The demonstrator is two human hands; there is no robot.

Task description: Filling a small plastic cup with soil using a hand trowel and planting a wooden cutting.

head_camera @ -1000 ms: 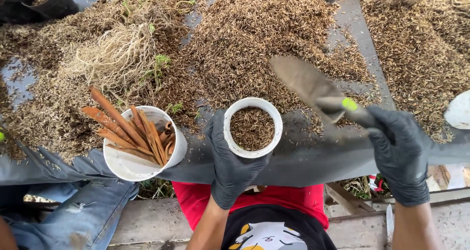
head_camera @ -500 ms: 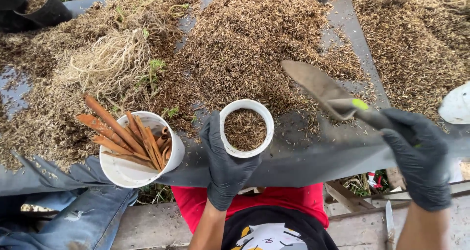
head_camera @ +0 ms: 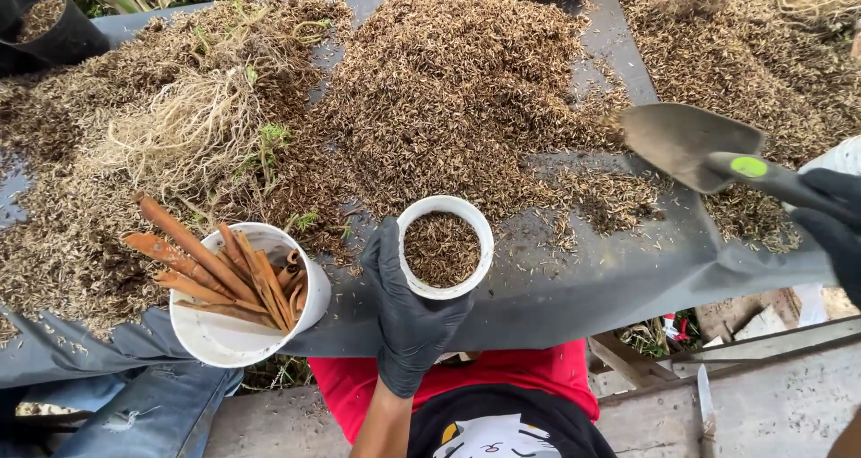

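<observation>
Left fingers (head_camera: 384, 259), black-gloved, wrapped around a small white cup (head_camera: 446, 246) from its left and underside, thumb by the rim. Cup upright at the near edge of the bench (head_camera: 574, 283), filled almost to the rim with brown husk mix. Left hand (head_camera: 411, 314) below it, bare forearm running down over a red shirt.

Right fingers (head_camera: 830, 193), also black-gloved, closed around the dark handle of a trowel (head_camera: 691, 144) at the right edge of view; green oval mark on the handle just behind the grey blade. Blade tip touching the right fringe of the husk heap (head_camera: 457, 90).

Left of the cup, a larger white tub (head_camera: 242, 328) tilted over the bench edge, holding brown bark strips. Pale root tangle (head_camera: 184, 130) beyond it. Black pot (head_camera: 54, 27) at far left; two white pots at the far edge.
</observation>
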